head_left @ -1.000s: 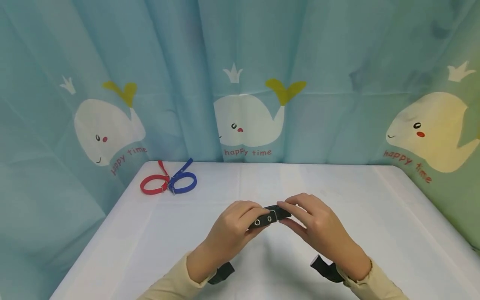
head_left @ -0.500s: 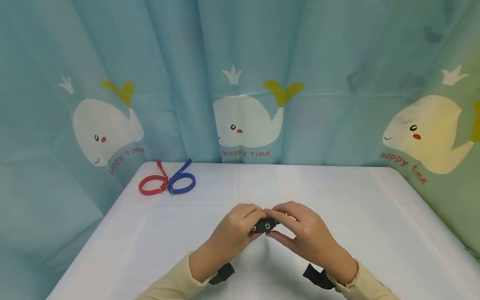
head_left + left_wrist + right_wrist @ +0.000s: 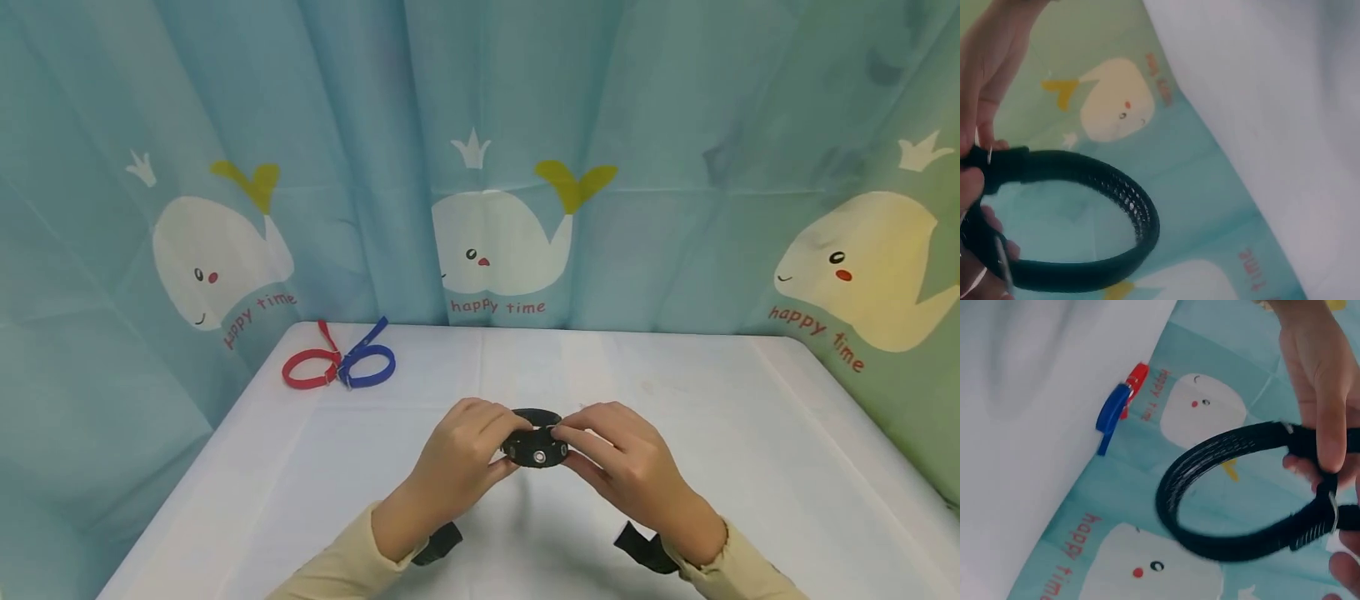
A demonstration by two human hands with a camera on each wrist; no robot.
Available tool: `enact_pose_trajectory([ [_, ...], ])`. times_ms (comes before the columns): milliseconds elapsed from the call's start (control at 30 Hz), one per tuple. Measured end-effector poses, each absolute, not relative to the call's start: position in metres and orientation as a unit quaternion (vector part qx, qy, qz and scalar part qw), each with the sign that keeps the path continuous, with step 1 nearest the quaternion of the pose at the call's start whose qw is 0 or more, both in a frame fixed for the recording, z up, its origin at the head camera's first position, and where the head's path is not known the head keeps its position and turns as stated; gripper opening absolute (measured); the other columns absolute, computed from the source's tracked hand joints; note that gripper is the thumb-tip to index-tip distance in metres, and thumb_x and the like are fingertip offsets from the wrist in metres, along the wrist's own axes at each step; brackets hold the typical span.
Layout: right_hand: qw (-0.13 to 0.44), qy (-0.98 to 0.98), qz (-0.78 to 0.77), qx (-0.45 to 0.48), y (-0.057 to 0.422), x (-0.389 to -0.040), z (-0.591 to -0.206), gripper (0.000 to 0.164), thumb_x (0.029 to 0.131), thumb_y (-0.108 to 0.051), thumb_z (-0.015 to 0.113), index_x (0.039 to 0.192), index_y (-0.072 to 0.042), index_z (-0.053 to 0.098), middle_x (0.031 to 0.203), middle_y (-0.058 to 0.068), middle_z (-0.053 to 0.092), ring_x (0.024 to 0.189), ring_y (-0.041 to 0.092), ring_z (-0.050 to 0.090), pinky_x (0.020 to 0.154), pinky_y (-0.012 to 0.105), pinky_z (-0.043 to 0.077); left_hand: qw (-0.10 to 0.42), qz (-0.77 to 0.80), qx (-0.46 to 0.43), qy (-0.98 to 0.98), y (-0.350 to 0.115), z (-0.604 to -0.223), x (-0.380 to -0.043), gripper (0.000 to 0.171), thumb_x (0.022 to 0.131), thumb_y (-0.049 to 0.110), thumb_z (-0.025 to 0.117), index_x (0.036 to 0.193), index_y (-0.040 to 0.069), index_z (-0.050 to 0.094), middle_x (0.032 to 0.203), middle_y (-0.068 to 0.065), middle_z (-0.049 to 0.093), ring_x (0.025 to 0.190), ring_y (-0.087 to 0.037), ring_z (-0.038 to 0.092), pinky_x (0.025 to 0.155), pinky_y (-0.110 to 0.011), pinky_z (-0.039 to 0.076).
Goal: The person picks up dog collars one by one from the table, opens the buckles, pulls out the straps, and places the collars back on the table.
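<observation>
Both the left hand (image 3: 459,443) and right hand (image 3: 632,446), nearly closed, pinch the collar (image 3: 536,447), apparently steadying it between them.

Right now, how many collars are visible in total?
3: the red collar and the blue collar lie together near the far left corner of the table; the black collar is held by the left hand and the right hand. No sign of others hidden.

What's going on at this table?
A person is holding a black collar with metal eyelets in a loop above a white table. The left hand grips one side and the right hand pinches the other; I can't tell whether it is fastened. A red collar and a blue collar lie side by side near the table's far left corner.
</observation>
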State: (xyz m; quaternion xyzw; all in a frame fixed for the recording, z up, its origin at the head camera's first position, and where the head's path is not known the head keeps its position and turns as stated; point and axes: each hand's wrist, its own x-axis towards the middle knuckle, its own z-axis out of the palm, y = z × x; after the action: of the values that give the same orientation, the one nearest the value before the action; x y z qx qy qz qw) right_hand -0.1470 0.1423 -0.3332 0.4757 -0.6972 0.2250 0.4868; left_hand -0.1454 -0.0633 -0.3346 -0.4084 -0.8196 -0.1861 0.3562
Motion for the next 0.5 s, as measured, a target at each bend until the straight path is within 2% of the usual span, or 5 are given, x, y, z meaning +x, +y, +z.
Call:
enact_pose_trajectory([
  [267,0.503,-0.626,0.245,0.544,0.152,-0.149,-0.328,0.026,0.094,-0.015,0.057,0.077,0.003,0.066,0.071,0.010,0.064,0.060,0.018,0.056,0.060,0.026,0.046,0.403,-0.121,-0.431,-0.798,-0.066,-0.333,-0.149,0.029,0.063,0.027,0.087,0.086,0.018,0.071,0.076,0.005,0.061,0.074,-0.009,0.060,0.076,-0.027,0.049],
  [500,0.531,-0.588,0.237,0.563,0.159,-0.151,-0.328,0.026,0.094,-0.012,0.056,0.075,0.004,0.064,0.065,0.011,0.062,0.057,0.017,0.054,0.057,0.027,0.044,0.444,-0.074,-0.441,-0.777,-0.064,-0.332,-0.157,0.021,0.067,0.022,0.083,0.083,0.018,0.070,0.070,0.005,0.059,0.068,-0.010,0.056,0.072,-0.029,0.049],
])
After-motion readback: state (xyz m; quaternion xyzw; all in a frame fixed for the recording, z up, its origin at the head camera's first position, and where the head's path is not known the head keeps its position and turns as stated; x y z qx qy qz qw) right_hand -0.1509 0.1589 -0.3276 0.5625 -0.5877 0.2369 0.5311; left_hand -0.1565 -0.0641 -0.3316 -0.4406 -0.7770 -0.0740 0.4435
